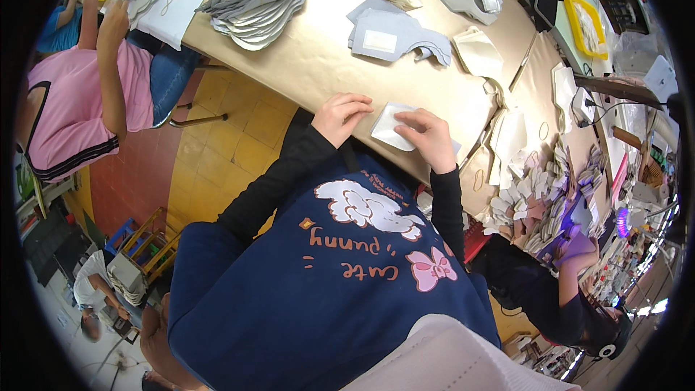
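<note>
At the near edge of the paper-covered table [289, 65], a small white sheet [385, 129] lies under my right hand [432, 137]. The thumb and fingers of that hand close on the sheet's right part. My left hand [337, 120] is just left of the sheet, apart from it, with its fingers drawn together; whatever they hold, if anything, is too small to make out. Beyond the hands lie grey-blue cut pieces [394, 32] with a white label on top. A bluish edge of another piece shows beneath my right hand.
A tied bundle of grey cut pieces [257, 3] sits at the far left. Cream pieces [478, 52], scissors [523, 61] and heaped small pieces [539, 199] lie to the right. A yellow basket [585, 25] stands far right. Co-workers sit at left [94, 101] and right [543, 289].
</note>
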The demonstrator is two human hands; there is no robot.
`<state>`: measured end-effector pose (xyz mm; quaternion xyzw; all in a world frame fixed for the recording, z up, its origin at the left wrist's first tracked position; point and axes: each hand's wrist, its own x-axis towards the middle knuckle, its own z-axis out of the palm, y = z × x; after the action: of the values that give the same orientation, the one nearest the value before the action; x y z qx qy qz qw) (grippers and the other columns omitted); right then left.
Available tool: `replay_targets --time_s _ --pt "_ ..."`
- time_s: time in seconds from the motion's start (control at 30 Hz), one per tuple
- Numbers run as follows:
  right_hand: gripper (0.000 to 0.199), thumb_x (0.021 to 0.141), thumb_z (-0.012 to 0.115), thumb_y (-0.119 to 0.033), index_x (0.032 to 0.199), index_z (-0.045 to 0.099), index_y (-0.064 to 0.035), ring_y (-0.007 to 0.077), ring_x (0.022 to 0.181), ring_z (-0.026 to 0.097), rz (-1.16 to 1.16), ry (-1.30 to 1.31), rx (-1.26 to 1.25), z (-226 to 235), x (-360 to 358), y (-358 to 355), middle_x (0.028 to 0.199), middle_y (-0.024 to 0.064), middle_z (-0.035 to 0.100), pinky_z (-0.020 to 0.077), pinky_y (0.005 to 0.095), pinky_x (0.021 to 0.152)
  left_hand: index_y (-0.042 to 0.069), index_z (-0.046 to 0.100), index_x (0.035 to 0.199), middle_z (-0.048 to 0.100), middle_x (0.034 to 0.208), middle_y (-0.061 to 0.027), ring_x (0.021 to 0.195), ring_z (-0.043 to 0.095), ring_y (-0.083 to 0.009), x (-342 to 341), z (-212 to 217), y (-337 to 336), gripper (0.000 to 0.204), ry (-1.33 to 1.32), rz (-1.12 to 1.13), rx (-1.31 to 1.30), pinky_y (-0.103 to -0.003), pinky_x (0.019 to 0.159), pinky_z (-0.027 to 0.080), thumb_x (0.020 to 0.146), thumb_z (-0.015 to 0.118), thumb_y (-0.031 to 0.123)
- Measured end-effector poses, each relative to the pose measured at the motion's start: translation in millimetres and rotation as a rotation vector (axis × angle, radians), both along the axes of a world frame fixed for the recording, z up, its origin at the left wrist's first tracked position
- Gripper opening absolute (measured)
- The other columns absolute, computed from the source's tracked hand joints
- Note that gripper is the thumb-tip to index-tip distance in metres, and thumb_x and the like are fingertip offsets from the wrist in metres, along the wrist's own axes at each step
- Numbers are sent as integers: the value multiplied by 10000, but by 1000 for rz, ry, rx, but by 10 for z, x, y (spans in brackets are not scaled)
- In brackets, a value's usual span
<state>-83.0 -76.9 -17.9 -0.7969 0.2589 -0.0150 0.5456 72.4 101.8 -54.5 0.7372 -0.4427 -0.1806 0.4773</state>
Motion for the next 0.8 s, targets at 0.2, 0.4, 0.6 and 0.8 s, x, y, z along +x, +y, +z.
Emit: replay_targets --time_s 0.2,0.4,0.6,0.8 --pt "232 783 757 -63 1014 740 -53 177 775 650 -30 -33 -47 -54 23 35 875 83 669 497 283 695 46 720 963 697 1063 -74 1006 638 -267 25 -10 -21 118 -34 -5 11 -356 848 515 853 678 58" --pt "236 773 762 -60 1008 740 -59 184 782 652 -48 -53 -45 -65 22 54 863 81 662 499 286 696 53 720 955 699 1059 -67 1003 636 -268 11 -18 -33 119 -41 -3 12 -361 861 508 842 683 55" --pt "237 767 763 -61 1002 736 -51 201 806 664 -29 -38 -116 -25 31 66 875 93 667 505 296 708 62 723 948 701 1051 -58 993 634 -267 9 -44 -42 128 -72 -2 -7 -364 863 502 825 691 48" --pt "236 765 763 -62 998 734 -44 207 815 666 -50 -46 -99 -22 28 80 875 99 667 506 298 717 88 722 920 705 1032 -43 961 631 -252 -9 -42 -66 116 -105 3 -14 -354 858 501 817 681 54"
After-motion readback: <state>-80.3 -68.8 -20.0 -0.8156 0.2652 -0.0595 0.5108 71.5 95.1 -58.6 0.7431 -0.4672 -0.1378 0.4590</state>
